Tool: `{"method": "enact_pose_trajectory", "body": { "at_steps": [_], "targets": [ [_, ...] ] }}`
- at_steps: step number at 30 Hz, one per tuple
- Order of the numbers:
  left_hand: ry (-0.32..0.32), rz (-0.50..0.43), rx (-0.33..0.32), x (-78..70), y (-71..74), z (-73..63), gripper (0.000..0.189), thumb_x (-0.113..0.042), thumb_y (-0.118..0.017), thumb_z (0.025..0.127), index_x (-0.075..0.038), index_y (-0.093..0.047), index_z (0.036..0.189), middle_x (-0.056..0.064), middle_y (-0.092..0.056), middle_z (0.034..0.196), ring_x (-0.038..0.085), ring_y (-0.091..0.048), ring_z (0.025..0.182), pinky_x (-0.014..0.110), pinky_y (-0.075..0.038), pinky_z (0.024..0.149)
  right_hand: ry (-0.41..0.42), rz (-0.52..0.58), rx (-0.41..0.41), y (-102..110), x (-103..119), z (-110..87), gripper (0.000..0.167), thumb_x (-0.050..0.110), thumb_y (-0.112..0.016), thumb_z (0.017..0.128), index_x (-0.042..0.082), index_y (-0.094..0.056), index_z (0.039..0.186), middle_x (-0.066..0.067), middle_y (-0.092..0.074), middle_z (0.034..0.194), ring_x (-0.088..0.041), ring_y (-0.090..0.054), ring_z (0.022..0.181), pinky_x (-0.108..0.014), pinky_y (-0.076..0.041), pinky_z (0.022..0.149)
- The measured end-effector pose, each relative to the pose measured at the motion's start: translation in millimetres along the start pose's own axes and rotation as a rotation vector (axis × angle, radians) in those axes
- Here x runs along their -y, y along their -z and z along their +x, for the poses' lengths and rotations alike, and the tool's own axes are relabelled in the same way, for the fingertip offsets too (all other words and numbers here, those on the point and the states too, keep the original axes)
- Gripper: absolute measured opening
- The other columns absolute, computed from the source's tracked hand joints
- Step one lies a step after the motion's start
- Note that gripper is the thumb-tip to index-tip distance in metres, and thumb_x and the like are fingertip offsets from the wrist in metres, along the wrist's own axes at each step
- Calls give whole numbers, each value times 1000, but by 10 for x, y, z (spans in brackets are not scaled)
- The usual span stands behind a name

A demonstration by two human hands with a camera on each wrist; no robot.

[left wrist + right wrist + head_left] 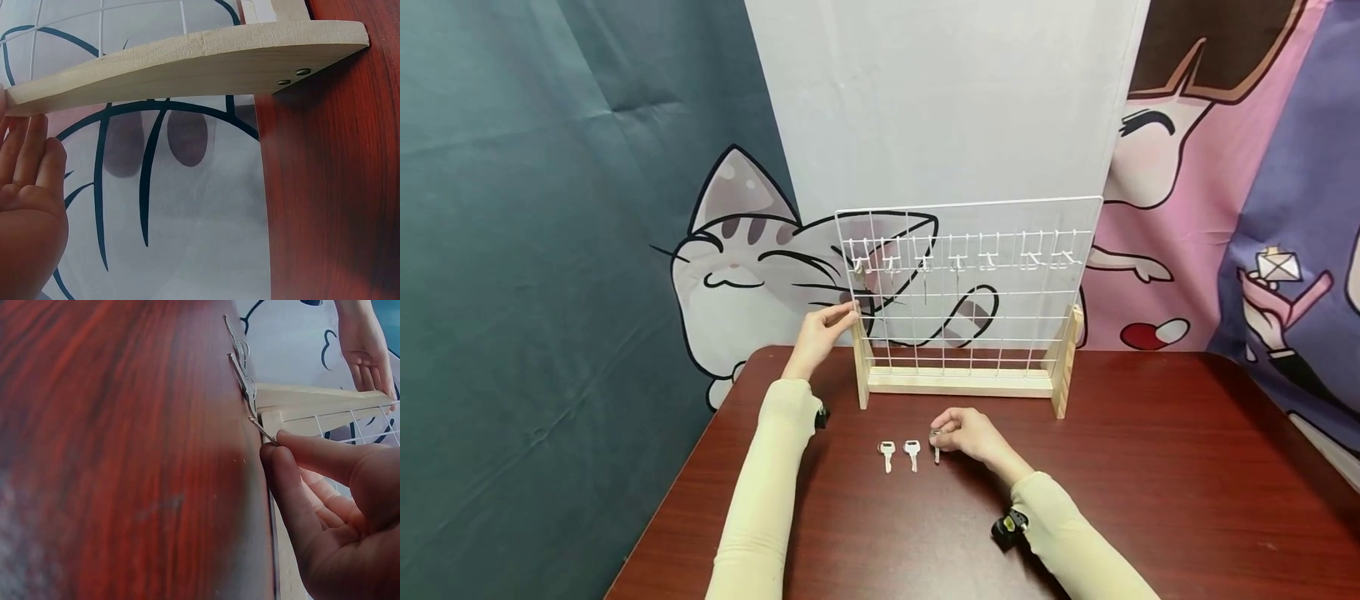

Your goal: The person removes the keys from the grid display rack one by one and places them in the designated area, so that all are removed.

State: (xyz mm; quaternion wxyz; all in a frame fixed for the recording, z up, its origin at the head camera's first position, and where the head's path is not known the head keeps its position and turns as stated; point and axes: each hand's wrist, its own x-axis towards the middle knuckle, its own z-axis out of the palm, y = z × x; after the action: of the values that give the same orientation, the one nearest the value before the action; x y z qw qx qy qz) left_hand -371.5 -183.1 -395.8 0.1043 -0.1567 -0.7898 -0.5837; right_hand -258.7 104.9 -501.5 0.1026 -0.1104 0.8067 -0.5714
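My right hand pinches a key between thumb and forefinger, its blade pointing toward me at the tabletop. Left of it, two more silver keys lie in a row, a middle key and a left key. Behind them stands a white wire grid rack in a wooden frame. At the rack's left end, my left hand holds the upper tip of the wooden side post between thumb and fingers. In the right wrist view the pinched key sits at the fingertips.
Along the grid runs a row of white hooks. Thin keys seem to hang from the left ones, too small to make out well. The rack stands on a dark red table, with a printed cloth close behind it.
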Motion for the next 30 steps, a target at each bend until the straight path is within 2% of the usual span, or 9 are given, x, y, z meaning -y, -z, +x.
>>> {"method": "enact_pose_trajectory", "body": {
  "at_steps": [9,14,18,26,29,30],
  "targets": [
    [-4,-1,3,-32,10,35,38,-22,-71,97,-6,-68,131,8,-67,130,21,-63,121,34,-47,106,11,-67,35,11,23,37,20,1,-80,81,-5,-71,98,-2,-71,76,-9,-66,67,-25,-57,65],
    [-10,6,3,-42,19,45,39,-23,-72,96,-6,-68,131,8,-67,130,21,-63,121,34,-47,106,6,-81,30,10,49,48,18,0,-80,80,-3,-71,95,-1,-70,75,-10,-66,66,-26,-57,64],
    [-11,-1,0,-31,20,52,38,-22,-72,96,-5,-68,130,8,-67,130,21,-64,121,33,-47,105,1,-140,8,-3,61,55,16,2,-81,79,1,-72,92,1,-68,73,-10,-66,66,-25,-55,62],
    [-7,-4,7,-90,16,0,38,-21,-72,96,-3,-68,129,10,-67,130,25,-63,121,33,-47,106,-46,-186,-12,-47,80,32,16,2,-83,77,2,-72,89,2,-67,70,-11,-68,64,-25,-56,62],
    [1,-5,8,-72,7,-6,37,-19,-71,97,-3,-68,130,11,-67,129,24,-63,121,33,-46,106,-68,-178,-14,-71,72,27,15,2,-83,78,2,-72,88,1,-67,69,-12,-68,63,-26,-57,61],
    [-5,-3,3,-14,2,6,37,-21,-72,96,-4,-69,129,9,-68,129,22,-64,120,32,-47,105,-79,-166,-12,-81,66,25,15,2,-83,78,1,-72,88,0,-68,70,-12,-68,62,-26,-57,61]
  ]
}}
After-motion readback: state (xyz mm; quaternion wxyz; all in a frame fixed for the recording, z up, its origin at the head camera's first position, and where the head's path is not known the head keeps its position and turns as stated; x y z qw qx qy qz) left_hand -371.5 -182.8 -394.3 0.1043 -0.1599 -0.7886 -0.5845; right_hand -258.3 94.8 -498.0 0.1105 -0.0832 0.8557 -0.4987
